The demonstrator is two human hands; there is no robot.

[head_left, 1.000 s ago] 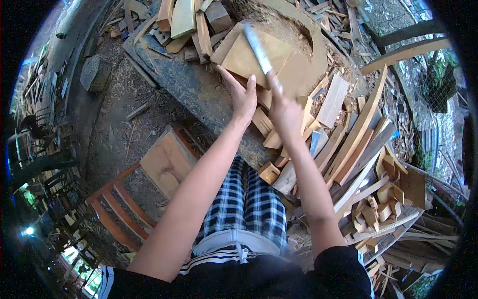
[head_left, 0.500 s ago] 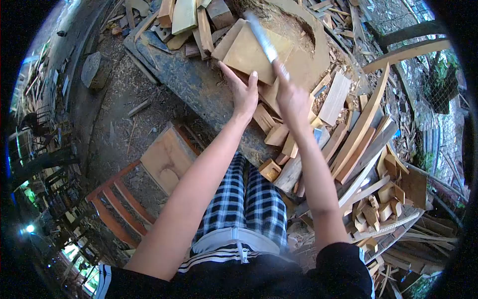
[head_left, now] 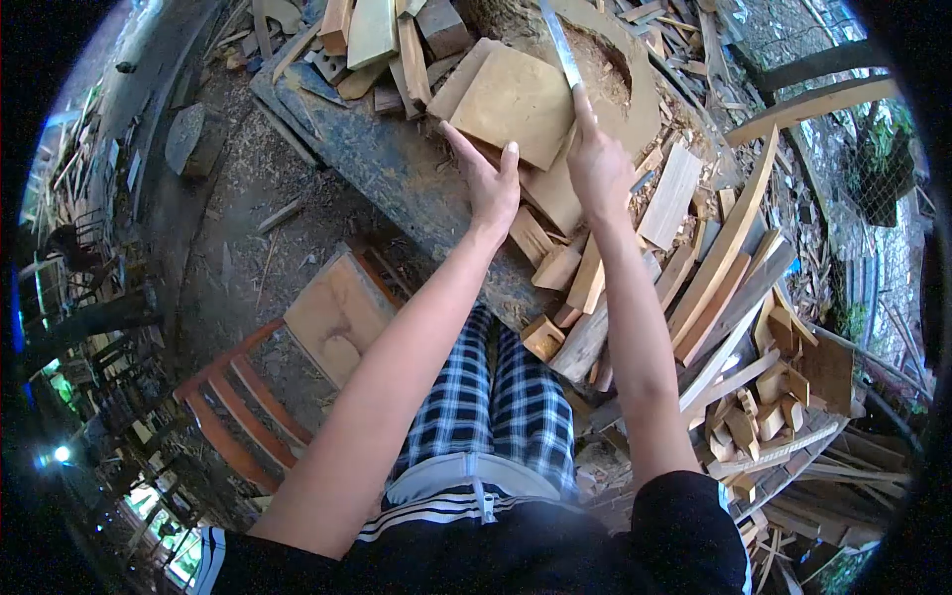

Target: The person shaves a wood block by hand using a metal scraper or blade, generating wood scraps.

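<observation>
A flat, squarish wood block (head_left: 518, 104) lies tilted on a pile of boards on the workbench. My left hand (head_left: 493, 188) is at its near edge, thumb and fingers spread wide along that edge. In my right hand (head_left: 602, 169) is a long, thin metal blade (head_left: 560, 45), my index finger stretched along it. The blade points away from me, past the block's right side. Under the block, a second wood piece (head_left: 468, 79) shows at the left and a wider board (head_left: 555, 193) shows at the lower right.
Offcuts (head_left: 372, 35) are heaped at the bench's far left. Long wood strips (head_left: 729, 243) and small blocks (head_left: 764, 412) lie to the right. A wooden chair (head_left: 337, 317) stands left of my legs. The dark bench top (head_left: 382, 164) runs diagonally in front.
My right hand and the blade have moved right and slightly toward me, from over the block's face to beside it. My left hand stays at the block's near edge.
</observation>
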